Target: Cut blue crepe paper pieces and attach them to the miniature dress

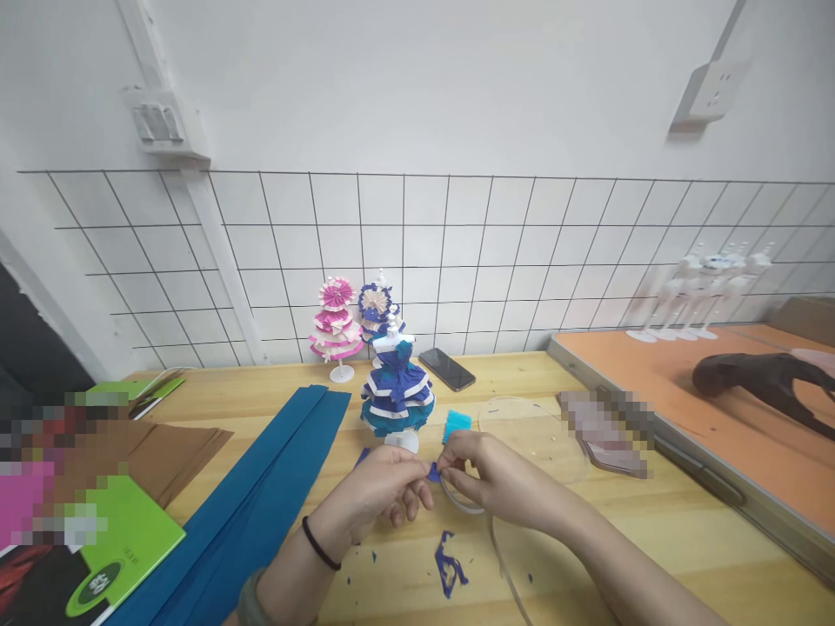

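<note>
A small purple scrap (434,472) sits between the two hands, above the worktop (574,574): the left hand (386,485) and the right hand (496,474) each grasp an edge of it with thumb and finger. It is too small and covered to tell its long axis. The blue dress on its stand (399,387) rises upright just beyond the fingers, slightly to the left, its base nearer the left hand than the right.
</note>
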The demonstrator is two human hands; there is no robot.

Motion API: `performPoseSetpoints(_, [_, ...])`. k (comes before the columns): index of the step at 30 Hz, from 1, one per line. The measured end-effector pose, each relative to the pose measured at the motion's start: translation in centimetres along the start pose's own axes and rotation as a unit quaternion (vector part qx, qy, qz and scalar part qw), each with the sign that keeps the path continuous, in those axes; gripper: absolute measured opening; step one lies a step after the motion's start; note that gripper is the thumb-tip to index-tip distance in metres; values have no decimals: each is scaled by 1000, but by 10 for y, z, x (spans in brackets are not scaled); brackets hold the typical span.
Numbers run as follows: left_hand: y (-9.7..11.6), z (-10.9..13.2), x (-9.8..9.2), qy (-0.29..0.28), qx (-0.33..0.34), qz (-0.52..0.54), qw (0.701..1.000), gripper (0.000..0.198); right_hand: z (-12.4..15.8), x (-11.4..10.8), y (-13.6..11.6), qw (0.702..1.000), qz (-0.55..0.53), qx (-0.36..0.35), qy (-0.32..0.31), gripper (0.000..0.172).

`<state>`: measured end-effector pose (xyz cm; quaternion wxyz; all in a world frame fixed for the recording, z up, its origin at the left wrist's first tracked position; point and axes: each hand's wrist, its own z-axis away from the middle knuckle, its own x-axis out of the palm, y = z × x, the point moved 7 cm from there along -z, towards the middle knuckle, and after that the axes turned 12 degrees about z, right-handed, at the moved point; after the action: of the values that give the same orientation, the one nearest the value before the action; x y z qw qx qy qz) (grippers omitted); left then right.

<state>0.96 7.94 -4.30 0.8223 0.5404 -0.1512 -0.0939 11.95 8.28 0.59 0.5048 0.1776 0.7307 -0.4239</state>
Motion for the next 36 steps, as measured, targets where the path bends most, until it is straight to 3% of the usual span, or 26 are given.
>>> performPoseSetpoints(7, [-1, -3, 0, -15, 34, -19, 999, 13, -2, 7, 11, 995, -86, 44, -27, 14])
performPoseSetpoints(14, [-2, -2, 2, -6, 21, -50, 998, 17, -2, 9, 15, 983, -164, 60, -61, 20])
performPoseSetpoints(21, [-10, -4, -2, -3, -14, -134, 991, 26, -4, 11, 26, 966, -241, 68, -57, 20])
performPoseSetpoints(28, [-26, -6, -11, 25, -38, -274, 961, 25, -6, 21, 31, 935, -335, 82, -80, 21])
performPoseSetpoints(32, [-24, -4, -16, 55, -3, -357, 933, 24, -5, 22, 32, 924, -362, 96, -79, 21])
performPoseSetpoints(36, [-20, -5, -21, 76, 40, -411, 908, 8, -5, 24, 35, 920, -371, 105, -79, 20])
